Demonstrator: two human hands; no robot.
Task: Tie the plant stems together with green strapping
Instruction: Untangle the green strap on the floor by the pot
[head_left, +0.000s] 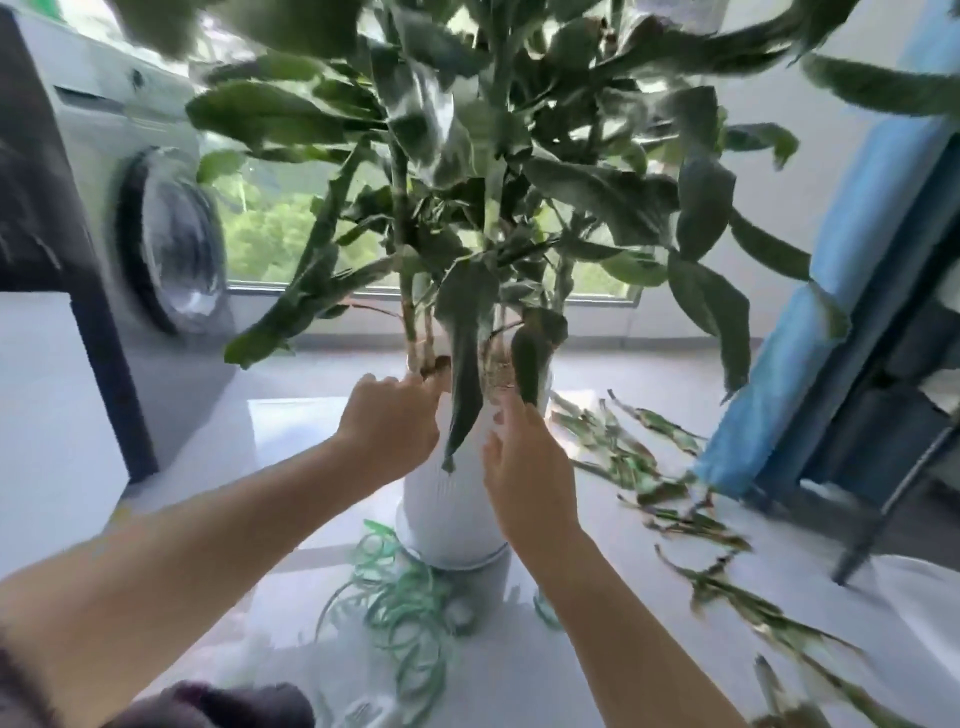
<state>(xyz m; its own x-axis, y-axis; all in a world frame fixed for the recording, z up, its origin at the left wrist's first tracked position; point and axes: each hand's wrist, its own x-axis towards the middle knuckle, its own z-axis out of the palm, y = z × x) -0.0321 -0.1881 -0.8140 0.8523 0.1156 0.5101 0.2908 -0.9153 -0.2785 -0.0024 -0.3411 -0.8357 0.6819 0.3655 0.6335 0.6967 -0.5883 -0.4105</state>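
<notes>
L sleeve (13, 686): you wore dark fuzzy fabric, at frame edge.
L forearm (208, 540), R forearm (613, 597): were bare.
L hand (387, 431), R hand (524, 467): were bare.
Btm fabric (228, 706): was dark, soft; garment unclear.

Strapping (395, 597) before pot (452, 499), perhaps against it.

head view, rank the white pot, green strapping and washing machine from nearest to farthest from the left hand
From the left hand:
1. white pot: right beside the hand, which is up at its rim.
2. green strapping: loose on the floor by the pot's base, below the hand.
3. washing machine: farthest, off to the left by the window.
</notes>
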